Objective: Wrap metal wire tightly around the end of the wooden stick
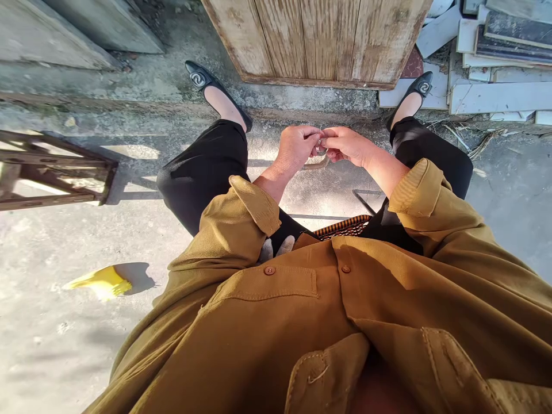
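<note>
My left hand (pixel 298 142) and my right hand (pixel 347 144) meet in front of me, between my spread knees. The fingers of both are closed, thumbs and fingertips pinched together at one spot. A small greyish thing (pixel 321 150) shows just under the fingertips, mostly hidden and too small to name. Just below the hands a pale brown curved piece (pixel 317 165) is visible; I cannot tell whether they touch it. What looks like a whitish glove (pixel 284 246) lies on my lap by the left sleeve.
A worn wooden panel (pixel 310 40) stands ahead, beyond my feet. Stacked white and dark boards (pixel 495 98) lie at the far right. On the left are a slatted wooden stool (pixel 56 167) and a yellow object (pixel 103 282) on the concrete floor. Orange-black woven seat edging (pixel 345 226) shows beneath me.
</note>
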Motion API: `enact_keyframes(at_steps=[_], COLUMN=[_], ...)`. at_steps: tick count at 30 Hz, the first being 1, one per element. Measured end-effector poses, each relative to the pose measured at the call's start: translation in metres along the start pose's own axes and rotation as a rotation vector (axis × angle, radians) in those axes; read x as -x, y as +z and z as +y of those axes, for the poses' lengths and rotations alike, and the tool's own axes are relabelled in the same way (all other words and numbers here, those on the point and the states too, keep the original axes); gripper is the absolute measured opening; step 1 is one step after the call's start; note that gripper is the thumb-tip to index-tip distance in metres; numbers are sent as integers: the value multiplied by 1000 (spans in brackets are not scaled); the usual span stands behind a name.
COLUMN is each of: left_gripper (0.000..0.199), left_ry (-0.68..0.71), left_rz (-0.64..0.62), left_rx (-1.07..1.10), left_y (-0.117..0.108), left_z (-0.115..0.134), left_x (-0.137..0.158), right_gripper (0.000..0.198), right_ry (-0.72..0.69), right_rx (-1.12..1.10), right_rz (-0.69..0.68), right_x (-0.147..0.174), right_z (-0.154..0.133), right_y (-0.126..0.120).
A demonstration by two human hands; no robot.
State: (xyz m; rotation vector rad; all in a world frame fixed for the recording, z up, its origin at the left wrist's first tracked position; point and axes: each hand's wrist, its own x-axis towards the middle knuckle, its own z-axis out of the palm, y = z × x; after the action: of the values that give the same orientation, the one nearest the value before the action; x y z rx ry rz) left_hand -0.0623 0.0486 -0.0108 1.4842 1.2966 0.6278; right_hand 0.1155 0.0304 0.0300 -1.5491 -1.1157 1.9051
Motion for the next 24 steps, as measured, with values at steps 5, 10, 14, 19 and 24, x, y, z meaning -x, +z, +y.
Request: enact_keyframes(at_steps=[5,10,14,19,24], left_gripper=[18,15,19,19,17], left_ry=[55,60,96,122,195], left_rz=[-12,42,92,87,30], left_rx=[-57,-111,-179,-232,-259], left_y=[0,3,2,-2,-3], left_z=[1,-2,0,1,-4], left_x=[2,2,2,2,0], right_gripper=[32,32,22,36,50], right_ry=[9,5,-16,-35,9], right_rx=[41,127,184,208,138], right_rz=[25,66,108,152,111], right_x=[-1,-7,-13,-15,-14], right_z=[0,2,4,2,4], right_y=[1,-2,-6,-9,-13])
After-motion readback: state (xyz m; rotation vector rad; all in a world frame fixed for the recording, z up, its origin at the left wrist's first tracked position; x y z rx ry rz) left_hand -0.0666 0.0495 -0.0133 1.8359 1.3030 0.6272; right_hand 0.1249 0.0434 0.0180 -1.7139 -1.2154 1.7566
